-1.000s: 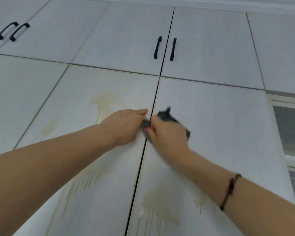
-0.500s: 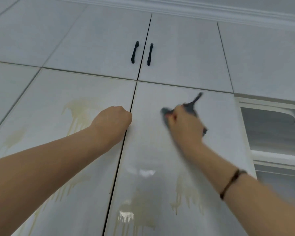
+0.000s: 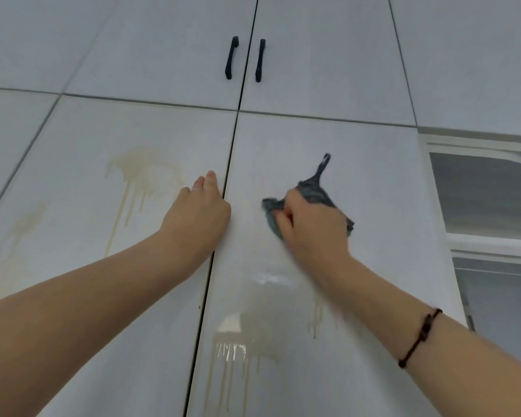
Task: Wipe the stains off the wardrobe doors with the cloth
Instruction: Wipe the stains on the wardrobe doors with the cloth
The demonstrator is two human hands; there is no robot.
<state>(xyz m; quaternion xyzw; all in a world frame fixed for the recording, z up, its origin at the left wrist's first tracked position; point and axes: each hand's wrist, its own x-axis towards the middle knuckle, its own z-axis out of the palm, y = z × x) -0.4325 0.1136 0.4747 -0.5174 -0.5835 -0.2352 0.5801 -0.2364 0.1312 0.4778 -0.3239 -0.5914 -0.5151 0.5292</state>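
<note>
Right hand (image 3: 313, 230) grips the dark cloth (image 3: 312, 188), pressing it against the right wardrobe door (image 3: 373, 176). At its nine o'clock, the left hand (image 3: 197, 215) rests on the left door (image 3: 73, 206), fingers straight. Tan stains (image 3: 142, 170) streak at ten o'clock and at six.

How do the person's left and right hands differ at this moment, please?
The left hand holds nothing and rests on the left door by the gap; the right hand grips the dark cloth against the right door. The right wrist wears a dark cord bracelet; the left wrist is bare. Both are raised against stained lower doors.
</note>
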